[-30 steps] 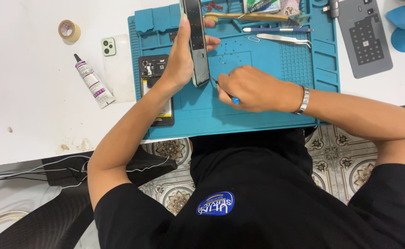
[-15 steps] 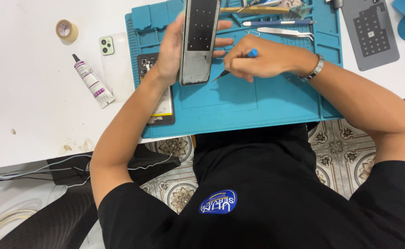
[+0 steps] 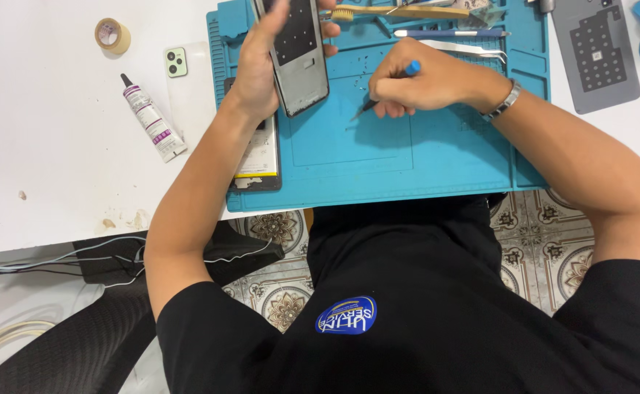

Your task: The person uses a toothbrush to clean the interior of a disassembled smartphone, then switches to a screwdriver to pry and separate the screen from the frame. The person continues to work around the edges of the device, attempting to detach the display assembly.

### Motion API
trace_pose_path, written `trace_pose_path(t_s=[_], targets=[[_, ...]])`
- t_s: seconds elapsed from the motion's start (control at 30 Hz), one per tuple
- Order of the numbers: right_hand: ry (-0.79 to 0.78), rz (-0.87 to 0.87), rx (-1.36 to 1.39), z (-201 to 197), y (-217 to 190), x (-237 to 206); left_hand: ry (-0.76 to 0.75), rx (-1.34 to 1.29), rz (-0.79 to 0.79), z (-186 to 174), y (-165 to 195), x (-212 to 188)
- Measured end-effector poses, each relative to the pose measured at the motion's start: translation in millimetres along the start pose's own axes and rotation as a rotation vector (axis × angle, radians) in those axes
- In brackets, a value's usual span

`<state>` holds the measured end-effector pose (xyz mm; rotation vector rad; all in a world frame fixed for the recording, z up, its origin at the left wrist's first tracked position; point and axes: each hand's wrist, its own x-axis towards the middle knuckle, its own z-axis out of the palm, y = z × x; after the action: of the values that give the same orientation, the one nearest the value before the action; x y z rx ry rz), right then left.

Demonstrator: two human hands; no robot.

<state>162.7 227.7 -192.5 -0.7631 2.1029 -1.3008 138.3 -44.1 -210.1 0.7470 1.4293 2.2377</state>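
My left hand [image 3: 258, 62] is clamped on the phone frame [image 3: 298, 55], lifted and tilted above the blue mat [image 3: 378, 160] so its inner face shows. Right hand [image 3: 422, 80] is closed on the blue-tipped pick [image 3: 385, 91], tip on the mat, heel braced. Glue tube [image 3: 152, 120] lies well left on the table [image 3: 43, 146].

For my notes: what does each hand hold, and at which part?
Left hand: phone frame, gripped along its left edge. Right hand: blue-tipped tool, mid-shaft.
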Motion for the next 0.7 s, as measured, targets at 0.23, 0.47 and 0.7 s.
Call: trace_pose_path(t_s=[0.23,0.47,0.7], targets=[[0.038,-0.064,-0.178,7.2,-12.7,-0.9,-0.003,0.132,0.006,5.6,0.9,-4.7],[0.041,-0.197,-0.388,10.1,-16.9,-2.4,-0.076,0.145,-0.001,5.9,1.6,-5.2],[0.09,-0.291,-0.395,17.6,-19.8,-1.1,-0.154,0.169,-0.038,10.1,9.7,-8.5]])
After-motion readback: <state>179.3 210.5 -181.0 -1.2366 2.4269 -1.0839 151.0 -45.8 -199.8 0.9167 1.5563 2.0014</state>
